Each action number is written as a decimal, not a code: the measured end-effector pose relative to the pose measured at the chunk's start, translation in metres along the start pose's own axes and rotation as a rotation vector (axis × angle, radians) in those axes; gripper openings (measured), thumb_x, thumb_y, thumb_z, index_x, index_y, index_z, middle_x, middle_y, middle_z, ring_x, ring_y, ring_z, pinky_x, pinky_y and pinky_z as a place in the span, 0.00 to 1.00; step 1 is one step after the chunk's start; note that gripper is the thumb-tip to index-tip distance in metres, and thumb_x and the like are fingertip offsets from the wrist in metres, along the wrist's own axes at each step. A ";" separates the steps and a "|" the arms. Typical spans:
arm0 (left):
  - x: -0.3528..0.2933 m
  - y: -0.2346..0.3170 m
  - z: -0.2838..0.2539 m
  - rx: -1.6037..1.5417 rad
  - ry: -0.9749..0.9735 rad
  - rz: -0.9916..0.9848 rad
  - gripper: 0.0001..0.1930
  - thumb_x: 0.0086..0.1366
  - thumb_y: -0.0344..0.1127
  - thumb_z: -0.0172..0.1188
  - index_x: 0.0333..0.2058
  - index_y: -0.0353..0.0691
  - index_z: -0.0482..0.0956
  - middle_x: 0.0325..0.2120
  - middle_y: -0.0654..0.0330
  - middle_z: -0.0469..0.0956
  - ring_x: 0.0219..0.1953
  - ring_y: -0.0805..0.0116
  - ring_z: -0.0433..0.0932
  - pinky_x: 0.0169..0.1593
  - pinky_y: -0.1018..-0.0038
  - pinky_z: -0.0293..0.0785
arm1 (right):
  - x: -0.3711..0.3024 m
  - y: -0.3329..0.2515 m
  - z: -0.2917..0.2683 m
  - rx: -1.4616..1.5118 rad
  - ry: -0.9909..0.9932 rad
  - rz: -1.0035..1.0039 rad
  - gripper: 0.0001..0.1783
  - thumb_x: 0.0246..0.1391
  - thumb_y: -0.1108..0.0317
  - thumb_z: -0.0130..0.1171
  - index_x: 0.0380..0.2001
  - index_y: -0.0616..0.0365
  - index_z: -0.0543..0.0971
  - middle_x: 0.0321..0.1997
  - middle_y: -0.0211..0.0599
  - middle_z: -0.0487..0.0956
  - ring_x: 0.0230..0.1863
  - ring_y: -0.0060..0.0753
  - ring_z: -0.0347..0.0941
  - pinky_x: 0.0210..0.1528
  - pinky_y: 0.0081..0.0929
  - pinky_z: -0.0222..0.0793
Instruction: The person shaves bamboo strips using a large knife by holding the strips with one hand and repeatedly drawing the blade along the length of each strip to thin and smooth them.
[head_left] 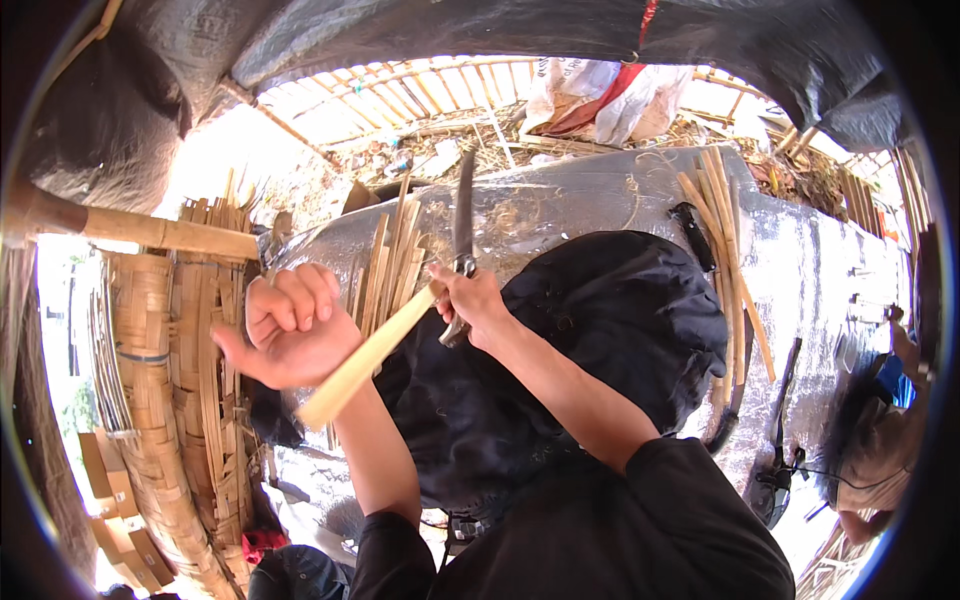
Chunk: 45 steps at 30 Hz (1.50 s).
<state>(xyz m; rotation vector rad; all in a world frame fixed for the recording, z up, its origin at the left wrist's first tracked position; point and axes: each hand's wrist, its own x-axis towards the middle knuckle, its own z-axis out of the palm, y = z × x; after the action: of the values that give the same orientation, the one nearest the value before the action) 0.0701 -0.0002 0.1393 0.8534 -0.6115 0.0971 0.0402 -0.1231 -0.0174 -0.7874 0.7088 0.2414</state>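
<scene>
My right hand (pixel 472 305) is closed around the handle of a long knife (pixel 464 210), its dark blade pointing away from me. The same hand also grips one end of a pale split bamboo strip (pixel 370 355). From there the strip slants down to the left, passing in front of my left wrist. My left hand (pixel 295 325) is raised palm up at the left, with nothing in it, its thumb stretched out and its fingers loosely bent. Whether the strip touches my left wrist I cannot tell. Black cloth (pixel 610 310) covers my lap below both hands.
Bamboo strips (pixel 395 255) lie beyond my left hand, and more strips (pixel 728 250) lie to the right beside a black-handled tool (pixel 692 235). A silvery sheet (pixel 570 185) spreads underneath. Woven bamboo (pixel 145 360) stands at the left. Another person (pixel 885 440) is at the right edge.
</scene>
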 end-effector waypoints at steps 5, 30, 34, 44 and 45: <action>-0.014 -0.027 0.016 0.197 -0.046 -0.121 0.39 0.75 0.66 0.28 0.22 0.39 0.73 0.23 0.56 0.72 0.30 0.61 0.69 0.42 0.63 0.64 | 0.008 0.026 -0.014 0.032 -0.069 -0.041 0.09 0.53 0.73 0.67 0.22 0.65 0.80 0.16 0.36 0.75 0.14 0.26 0.69 0.16 0.26 0.63; 0.011 -0.022 0.028 0.365 0.377 0.026 0.34 0.67 0.72 0.41 0.15 0.50 0.55 0.12 0.68 0.54 0.17 0.74 0.51 0.26 0.75 0.48 | 0.010 0.051 -0.138 -1.078 0.173 -0.432 0.28 0.60 0.45 0.63 0.33 0.65 0.75 0.24 0.50 0.79 0.30 0.51 0.81 0.33 0.40 0.75; 0.016 -0.032 0.033 0.252 0.414 0.034 0.35 0.66 0.74 0.39 0.15 0.50 0.55 0.11 0.68 0.53 0.17 0.75 0.50 0.25 0.77 0.46 | 0.001 0.031 -0.112 -0.980 -0.015 -0.394 0.34 0.60 0.39 0.58 0.36 0.68 0.76 0.31 0.57 0.82 0.41 0.60 0.81 0.44 0.47 0.74; 0.021 -0.057 0.044 0.345 0.527 0.191 0.37 0.65 0.78 0.35 0.15 0.51 0.54 0.11 0.69 0.51 0.13 0.76 0.46 0.19 0.77 0.41 | 0.018 0.020 -0.077 -0.932 0.028 -0.636 0.30 0.73 0.49 0.42 0.28 0.63 0.78 0.22 0.51 0.78 0.26 0.61 0.76 0.34 0.45 0.73; 0.021 -0.058 0.047 0.362 0.546 0.201 0.37 0.65 0.78 0.36 0.15 0.51 0.53 0.11 0.70 0.51 0.12 0.76 0.46 0.18 0.77 0.40 | 0.017 0.028 -0.078 -0.956 0.054 -0.649 0.31 0.73 0.48 0.41 0.26 0.64 0.77 0.22 0.53 0.78 0.28 0.62 0.76 0.34 0.46 0.74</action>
<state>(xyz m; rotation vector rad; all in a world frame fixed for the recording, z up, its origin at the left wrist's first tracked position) 0.0843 -0.0761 0.1352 1.0573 -0.1610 0.6178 0.0023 -0.1607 -0.0832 -1.8902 0.3218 -0.0552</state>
